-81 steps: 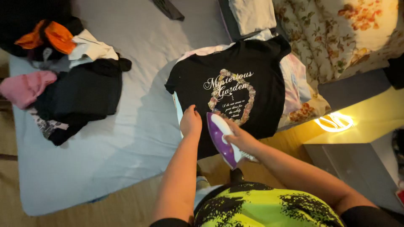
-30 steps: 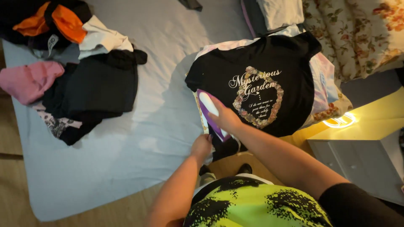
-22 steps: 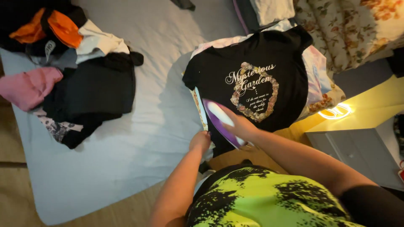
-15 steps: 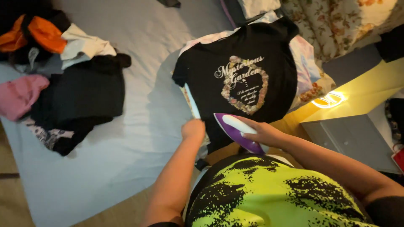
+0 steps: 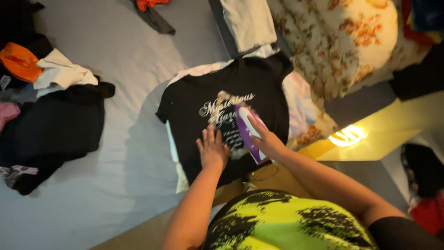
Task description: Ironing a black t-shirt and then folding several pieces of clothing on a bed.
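Flat, left hand (image 5: 212, 150) spread on soft black shirt (image 5: 222, 120), right hand (image 5: 267, 141) grip clasping purple iron (image 5: 247, 132)

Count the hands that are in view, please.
2. The left hand lies flat on the black T-shirt. The right hand grips the purple iron on the shirt's print. No other hands show.

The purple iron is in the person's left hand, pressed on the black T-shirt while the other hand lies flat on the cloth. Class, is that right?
Not quite. The head view shows the purple iron in the right hand, on the black T-shirt; it is the left hand that lies flat on the cloth.
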